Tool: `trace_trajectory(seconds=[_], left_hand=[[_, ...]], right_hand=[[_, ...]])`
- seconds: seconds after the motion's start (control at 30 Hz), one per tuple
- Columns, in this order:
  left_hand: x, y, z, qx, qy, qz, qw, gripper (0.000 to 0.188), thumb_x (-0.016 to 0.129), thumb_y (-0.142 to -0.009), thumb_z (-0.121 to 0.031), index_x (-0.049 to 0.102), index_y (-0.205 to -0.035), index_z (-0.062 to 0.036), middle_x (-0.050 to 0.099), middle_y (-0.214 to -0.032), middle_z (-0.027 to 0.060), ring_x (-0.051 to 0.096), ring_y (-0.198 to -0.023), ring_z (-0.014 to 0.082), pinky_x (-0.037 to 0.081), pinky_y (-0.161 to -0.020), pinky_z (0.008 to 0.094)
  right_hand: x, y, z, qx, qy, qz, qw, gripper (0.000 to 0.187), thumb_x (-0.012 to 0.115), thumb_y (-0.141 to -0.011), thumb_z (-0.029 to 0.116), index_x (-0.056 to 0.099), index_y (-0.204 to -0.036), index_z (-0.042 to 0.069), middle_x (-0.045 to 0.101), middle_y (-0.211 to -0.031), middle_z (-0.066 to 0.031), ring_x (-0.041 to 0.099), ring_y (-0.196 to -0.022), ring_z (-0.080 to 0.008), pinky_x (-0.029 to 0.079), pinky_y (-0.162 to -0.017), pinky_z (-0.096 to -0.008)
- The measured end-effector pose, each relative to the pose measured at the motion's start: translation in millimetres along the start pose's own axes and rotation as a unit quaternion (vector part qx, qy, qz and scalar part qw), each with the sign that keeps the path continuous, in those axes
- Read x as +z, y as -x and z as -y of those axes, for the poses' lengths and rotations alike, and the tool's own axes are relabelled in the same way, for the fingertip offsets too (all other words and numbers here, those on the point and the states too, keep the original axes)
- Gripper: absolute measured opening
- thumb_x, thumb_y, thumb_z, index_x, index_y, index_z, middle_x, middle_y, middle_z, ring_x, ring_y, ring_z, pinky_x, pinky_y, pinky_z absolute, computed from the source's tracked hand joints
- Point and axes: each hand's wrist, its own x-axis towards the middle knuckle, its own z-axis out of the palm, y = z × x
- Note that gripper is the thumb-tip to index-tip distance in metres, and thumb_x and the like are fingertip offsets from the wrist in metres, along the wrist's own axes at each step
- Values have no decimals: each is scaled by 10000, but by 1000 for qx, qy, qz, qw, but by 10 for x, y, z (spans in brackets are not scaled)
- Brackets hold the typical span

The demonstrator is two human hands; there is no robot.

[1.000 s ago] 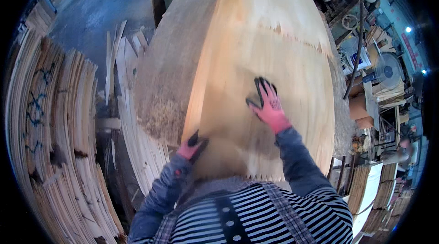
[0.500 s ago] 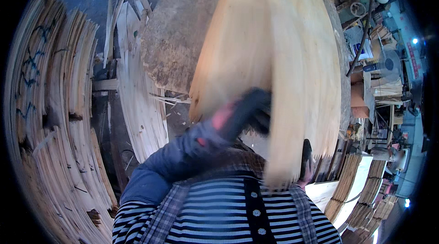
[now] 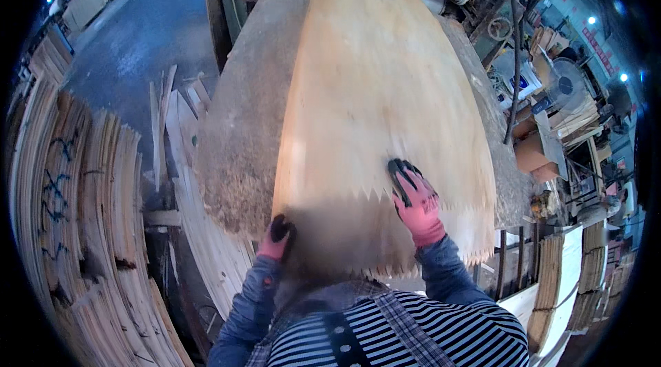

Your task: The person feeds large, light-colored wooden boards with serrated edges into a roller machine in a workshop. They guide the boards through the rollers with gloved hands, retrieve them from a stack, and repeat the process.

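Veneer sheet lay on surface; looked light, bendy, split-prone, best taken by side edges. Right hand rested on it, grip spread; left hand near left edge, grip unclear.

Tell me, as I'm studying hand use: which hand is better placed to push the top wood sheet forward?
Probably the right hand: its fingers lie over the top wood sheet, past its jagged near edge; the left hand is by the left edge.

One left hand, one right hand, at least two wood sheets, one table, one fan and one wheel are visible here.
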Motion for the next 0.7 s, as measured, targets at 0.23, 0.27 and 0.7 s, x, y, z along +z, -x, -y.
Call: trace_trajectory(seconds=[0.23, 0.27, 0.7], left_hand=[[103, 229, -855, 55, -234, -133, 962, 696, 637, -659, -240, 308, -1262, -127, 494, -1086, 173, 507, -961, 314, 409, -806, 394], [65, 204, -899, 20, -201, -111, 973, 680, 643, -669, -207, 315, -1254, -99, 509, -1065, 166, 515, -948, 280, 415, -802, 362], [-215, -43, -1205, -91, 157, 159, 971, 344, 587, -775, -188, 531, -1076, -32, 585, -918, 15, 525, -790, 85, 433, -663, 219]], right_hand=[[803, -1074, -609, 5, 15, 0, 1000, 445, 581, -699, 217, 478, -1129, 157, 467, -1159, -90, 449, -1046, -295, 371, -879, -390], [874, -1216, -654, 5, 14, -5, 1000, 441, 574, -704, 219, 477, -1130, 158, 466, -1161, -87, 448, -1047, -294, 373, -878, -386], [659, -223, 11, -102, -75, 147, 981, 686, 596, -688, 416, 361, -1220, 51, 333, -1239, -199, 277, -1179, -351, 225, -976, -441]])
